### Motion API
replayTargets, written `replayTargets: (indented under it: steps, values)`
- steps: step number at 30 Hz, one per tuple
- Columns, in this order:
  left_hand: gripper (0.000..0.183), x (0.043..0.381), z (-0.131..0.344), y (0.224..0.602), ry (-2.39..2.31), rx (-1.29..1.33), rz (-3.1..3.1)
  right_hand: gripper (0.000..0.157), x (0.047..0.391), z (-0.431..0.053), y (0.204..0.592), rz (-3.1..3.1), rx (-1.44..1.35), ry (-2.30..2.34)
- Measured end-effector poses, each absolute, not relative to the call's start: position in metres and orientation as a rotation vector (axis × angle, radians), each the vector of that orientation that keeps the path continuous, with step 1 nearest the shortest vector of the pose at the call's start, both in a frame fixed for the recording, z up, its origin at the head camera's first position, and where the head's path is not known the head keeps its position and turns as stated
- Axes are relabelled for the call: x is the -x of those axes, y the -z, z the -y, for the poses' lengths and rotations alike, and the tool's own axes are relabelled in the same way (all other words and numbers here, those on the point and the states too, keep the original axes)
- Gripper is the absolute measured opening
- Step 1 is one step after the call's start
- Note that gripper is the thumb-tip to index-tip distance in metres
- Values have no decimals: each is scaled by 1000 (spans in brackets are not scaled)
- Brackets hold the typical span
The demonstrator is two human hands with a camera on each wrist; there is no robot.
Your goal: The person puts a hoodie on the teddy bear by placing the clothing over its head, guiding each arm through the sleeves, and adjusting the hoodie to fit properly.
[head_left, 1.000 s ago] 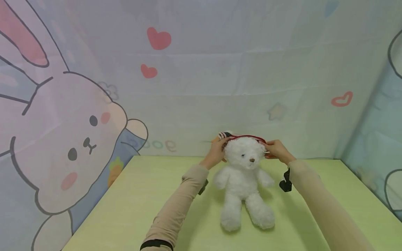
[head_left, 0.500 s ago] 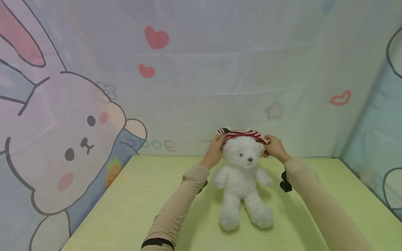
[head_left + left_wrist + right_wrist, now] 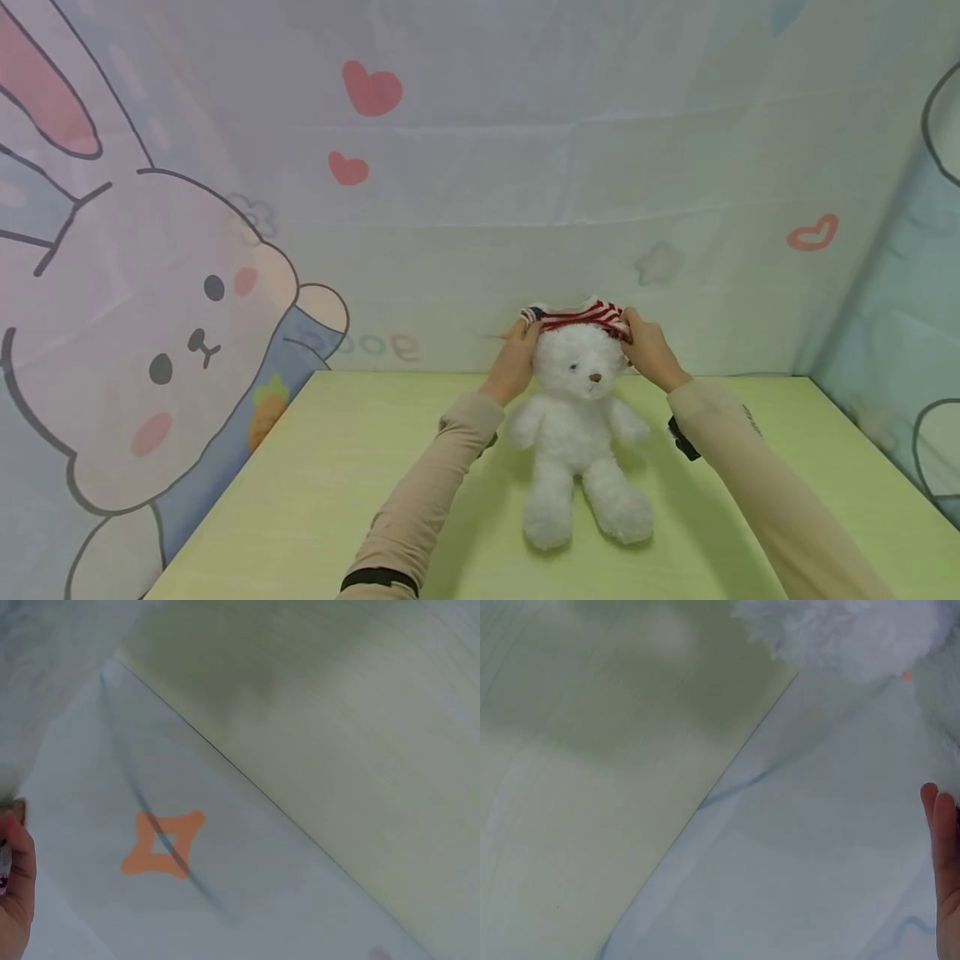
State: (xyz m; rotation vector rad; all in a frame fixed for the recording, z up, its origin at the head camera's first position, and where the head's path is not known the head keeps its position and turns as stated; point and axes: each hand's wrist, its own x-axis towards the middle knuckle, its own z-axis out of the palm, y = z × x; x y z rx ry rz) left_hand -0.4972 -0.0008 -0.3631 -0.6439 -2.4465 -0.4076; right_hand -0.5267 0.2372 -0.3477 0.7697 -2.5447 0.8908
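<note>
A white plush teddy bear [image 3: 576, 437] sits upright on the table, facing the head camera. Over the top of its head lies a striped knit hat [image 3: 592, 317], red and white with a dark patch at its left end. My left hand [image 3: 516, 362] grips the hat's left edge beside the bear's head. At the opposite side, my right hand [image 3: 648, 350] pinches the hat's edge. In the left wrist view only part of the left hand [image 3: 16, 885] shows at the border. White bear fur [image 3: 847, 634] fills the top of the right wrist view, above the right fingers [image 3: 945, 847].
The pale yellow-green table [image 3: 360, 467] ends at a fabric backdrop [image 3: 480, 183] printed with a rabbit [image 3: 172, 333] and hearts. A dark wrist camera [image 3: 684, 440] hangs under the right sleeve.
The hat has come forward over the bear's crown, so more red and white stripes show. My right hand has shifted slightly up and left; the left hand has stayed nearly in place.
</note>
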Motion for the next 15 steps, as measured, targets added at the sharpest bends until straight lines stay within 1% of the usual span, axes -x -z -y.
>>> replayTargets:
  steps: [3, 6, 7, 9, 11, 15]
  values:
    - [48, 497, 2, 362, 516, 669, 2450, 19, 528, -237, 350, 2475, -793, -923]
    - [37, 498, 4, 363, 594, 743, 2428, 16, 529, -237, 352, 2424, -829, -924]
    - [33, 499, 6, 364, 623, 780, 2420, 16, 529, -236, 353, 2414, -836, -927]
    - [33, 500, 10, 365, 672, 855, 2404, 19, 529, -236, 354, 2410, -840, -953]
    - [26, 502, 14, 365, 695, 907, 2373, 21, 529, -237, 354, 2426, -824, -1027]
    - [24, 502, 16, 366, 714, 863, 2368, 28, 529, -239, 356, 2448, -776, -1133]
